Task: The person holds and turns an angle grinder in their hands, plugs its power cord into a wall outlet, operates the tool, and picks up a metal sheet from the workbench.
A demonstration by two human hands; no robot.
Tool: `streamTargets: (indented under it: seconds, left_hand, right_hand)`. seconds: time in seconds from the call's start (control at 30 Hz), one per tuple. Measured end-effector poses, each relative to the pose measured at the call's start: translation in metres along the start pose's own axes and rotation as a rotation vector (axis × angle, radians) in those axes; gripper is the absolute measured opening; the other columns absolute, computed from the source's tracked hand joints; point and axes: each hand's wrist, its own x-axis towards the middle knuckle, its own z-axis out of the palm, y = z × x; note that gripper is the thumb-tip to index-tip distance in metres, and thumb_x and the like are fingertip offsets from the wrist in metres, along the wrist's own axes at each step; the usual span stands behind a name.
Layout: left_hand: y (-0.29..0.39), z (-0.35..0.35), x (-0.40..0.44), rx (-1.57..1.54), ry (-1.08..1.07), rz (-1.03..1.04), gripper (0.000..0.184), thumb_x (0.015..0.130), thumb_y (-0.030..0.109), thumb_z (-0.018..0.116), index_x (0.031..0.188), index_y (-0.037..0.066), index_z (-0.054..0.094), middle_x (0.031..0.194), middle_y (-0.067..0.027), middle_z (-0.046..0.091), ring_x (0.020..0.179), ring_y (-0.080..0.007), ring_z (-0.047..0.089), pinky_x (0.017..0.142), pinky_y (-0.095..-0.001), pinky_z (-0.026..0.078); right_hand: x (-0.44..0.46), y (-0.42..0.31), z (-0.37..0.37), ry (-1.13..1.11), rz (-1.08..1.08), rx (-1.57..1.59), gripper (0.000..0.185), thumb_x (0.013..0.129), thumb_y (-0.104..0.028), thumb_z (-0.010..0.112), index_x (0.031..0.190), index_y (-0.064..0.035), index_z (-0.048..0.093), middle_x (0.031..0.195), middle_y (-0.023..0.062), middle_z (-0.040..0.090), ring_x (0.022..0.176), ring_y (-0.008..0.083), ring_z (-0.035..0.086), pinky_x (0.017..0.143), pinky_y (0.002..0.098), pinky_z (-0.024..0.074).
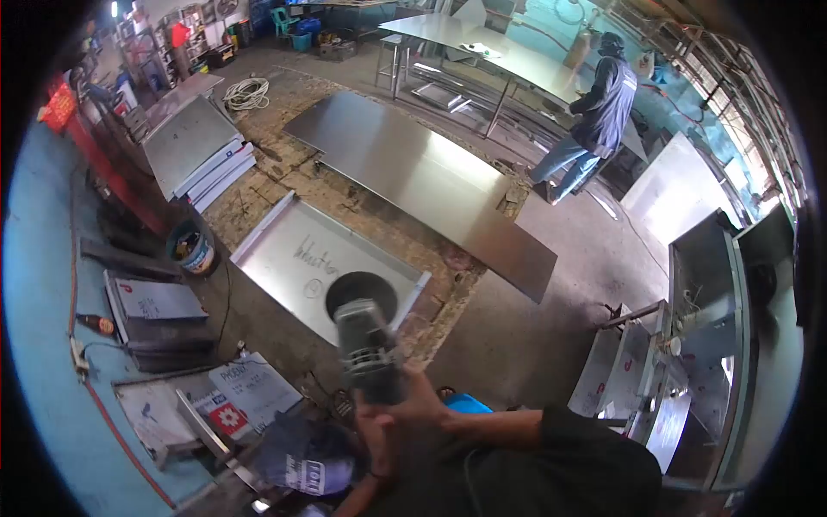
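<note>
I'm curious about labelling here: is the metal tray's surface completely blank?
No, dark handwriting shows on the metal tray, just beyond the power tool.

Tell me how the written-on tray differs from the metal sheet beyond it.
The tray has raised rims; the sheet looks flat. The tray bears handwriting; the sheet shows none. The sheet looks longer than the tray. Both look metallic and lie on the wooden surface.
</note>
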Motion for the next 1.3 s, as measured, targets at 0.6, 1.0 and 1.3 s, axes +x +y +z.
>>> streamTargets:
  seconds: [0.6, 1.0, 1.3]
  left_hand:
    - [-0.007, 0.143, -0.063, 0.096, 0.218, 0.092, 0.088, 0.079, 0.058, 0.076, 0.132, -0.005, 0.045, 0.120, -0.0134, 0.055, 0.110, -0.0223, 0.056, 0.094, -0.0361, 0.046]
    - [-0.003, 0.126, -0.032, 0.187, 0.004, 0.020, 0.034, 0.080, 0.004, 0.070, 0.110, 0.000, 0.055, 0.098, -0.0108, 0.062, 0.094, -0.0204, 0.062, 0.089, -0.0355, 0.048]
    - [-0.048, 0.182, -0.053, 0.342, 0.226, -0.107, 0.028, 0.076, 0.002, 0.077, 0.101, -0.002, 0.065, 0.091, -0.0076, 0.067, 0.085, -0.0167, 0.066, 0.077, -0.0297, 0.054]
  right_hand:
    - [-0.077, -0.026, -0.133, -0.107, -0.353, -0.459, 0.060, 0.104, -0.049, 0.022, 0.126, -0.0021, 0.051, 0.135, 0.0181, 0.045, 0.128, 0.0367, 0.038, 0.110, 0.0486, 0.0224]
    - [-0.023, 0.034, -0.438, 0.513, -0.108, -0.709, 0.019, 0.090, -0.018, 0.064, 0.101, -0.0045, 0.073, 0.097, 0.0155, 0.072, 0.089, 0.0230, 0.069, 0.080, 0.0359, 0.0527]
    - [0.132, 0.057, -0.663, 0.170, 0.237, -0.739, 0.042, 0.093, -0.036, 0.064, 0.110, 0.0033, 0.068, 0.102, 0.0191, 0.071, 0.093, 0.0266, 0.069, 0.082, 0.0385, 0.0529]
